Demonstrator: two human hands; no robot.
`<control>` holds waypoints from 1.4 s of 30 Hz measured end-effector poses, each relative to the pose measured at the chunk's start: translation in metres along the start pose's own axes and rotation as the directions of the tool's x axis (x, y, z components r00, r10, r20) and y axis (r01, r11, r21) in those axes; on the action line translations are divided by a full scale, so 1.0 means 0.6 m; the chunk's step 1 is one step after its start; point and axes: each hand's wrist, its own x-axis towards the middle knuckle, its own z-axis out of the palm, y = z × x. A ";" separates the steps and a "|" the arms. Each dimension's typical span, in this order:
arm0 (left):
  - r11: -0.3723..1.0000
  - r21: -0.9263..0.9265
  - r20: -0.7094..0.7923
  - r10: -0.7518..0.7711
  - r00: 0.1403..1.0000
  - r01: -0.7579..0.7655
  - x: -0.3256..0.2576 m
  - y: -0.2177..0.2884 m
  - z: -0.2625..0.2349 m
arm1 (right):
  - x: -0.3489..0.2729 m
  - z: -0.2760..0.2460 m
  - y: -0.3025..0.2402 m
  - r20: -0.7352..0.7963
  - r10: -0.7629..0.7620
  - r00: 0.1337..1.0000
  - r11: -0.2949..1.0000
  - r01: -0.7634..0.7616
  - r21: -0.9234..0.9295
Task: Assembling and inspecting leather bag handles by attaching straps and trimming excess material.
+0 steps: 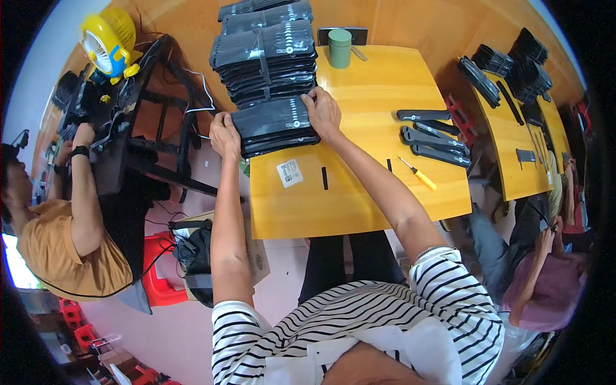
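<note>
A short stack of flat black packs with white print [269,122] lies at the table's far left part, in front of a tall strapped pile of like packs [264,61]. My left hand [226,136] grips the short stack by its left end. At its right end, my right hand [323,114] holds the top edge, thumb and fingers closed on it. Several slim black pieces with rounded ends [436,140] lie on the right. Near them is a yellow-handled tool with a thin metal tip [423,179]. A white label sheet [290,173] sits just nearer than the stack.
A green lidded canister [339,49] stands at the back of the yellow table [366,212]. Two short black strips lie on it. At left, a person works at a dark bench with a yellow fan [109,48]. Another table [513,154] with black packs and seated people is at right.
</note>
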 end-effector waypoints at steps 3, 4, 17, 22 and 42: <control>1.000 0.015 -0.003 -0.017 1.000 0.017 -0.001 0.004 -0.005 | 0.001 -0.008 -0.005 0.017 0.033 0.999 0.999 -0.033 0.006; 0.999 0.039 0.002 -0.036 0.999 0.036 -0.003 0.010 -0.004 | 0.002 -0.013 -0.005 0.011 0.051 0.999 0.999 -0.051 0.002; 0.976 -0.219 -0.127 -0.029 0.991 0.000 -0.029 -0.087 -0.057 | -0.033 -0.190 0.107 -0.128 -0.202 0.971 0.967 0.177 -0.181; 0.875 -0.483 -0.027 -0.058 0.998 0.038 -0.141 -0.100 -0.116 | 0.006 -0.378 0.235 -0.190 -0.189 0.963 0.784 0.031 -0.620; 0.560 -0.717 0.369 0.810 0.456 -0.415 -0.410 0.406 0.120 | 0.094 -0.501 0.263 0.478 -0.040 0.877 0.734 0.350 -0.581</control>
